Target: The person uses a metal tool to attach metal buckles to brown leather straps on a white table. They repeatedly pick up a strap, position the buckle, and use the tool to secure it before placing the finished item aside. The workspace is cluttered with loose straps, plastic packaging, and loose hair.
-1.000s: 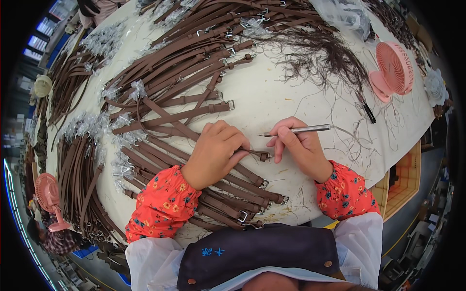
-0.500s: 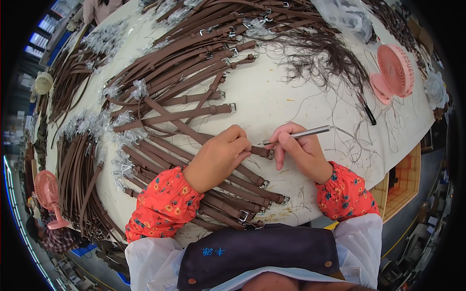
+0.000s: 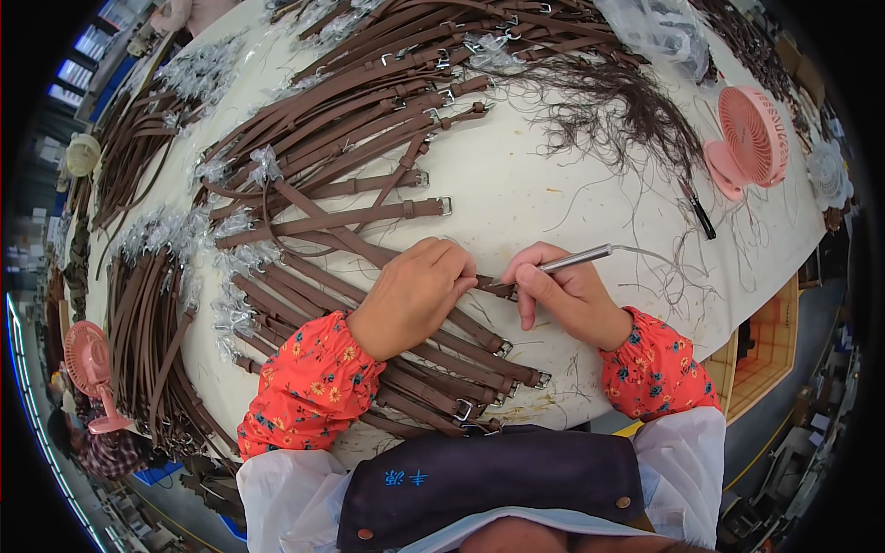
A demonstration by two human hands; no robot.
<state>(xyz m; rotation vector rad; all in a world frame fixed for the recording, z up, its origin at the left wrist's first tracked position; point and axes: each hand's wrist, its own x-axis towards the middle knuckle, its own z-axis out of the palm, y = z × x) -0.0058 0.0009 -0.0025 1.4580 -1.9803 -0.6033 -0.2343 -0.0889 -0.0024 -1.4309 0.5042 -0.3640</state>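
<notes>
Strap (image 3: 493, 286) at centre, just right of the left hand (image 3: 415, 290), whose thumb and fingers pinch it tight. Right hand (image 3: 564, 288) near right, fingers closed round a slim metal tool (image 3: 579, 258), tip at the strap; whether touching, I can't tell. I judge it light, bendy, tough; I'd hold its flats just behind the end. Blue writing (image 3: 406, 477) on the dark apron (image 3: 535, 470), near side.

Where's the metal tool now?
In the head view, the tool is right of centre in the right hand, its tip by the belt in the left hand.
</notes>
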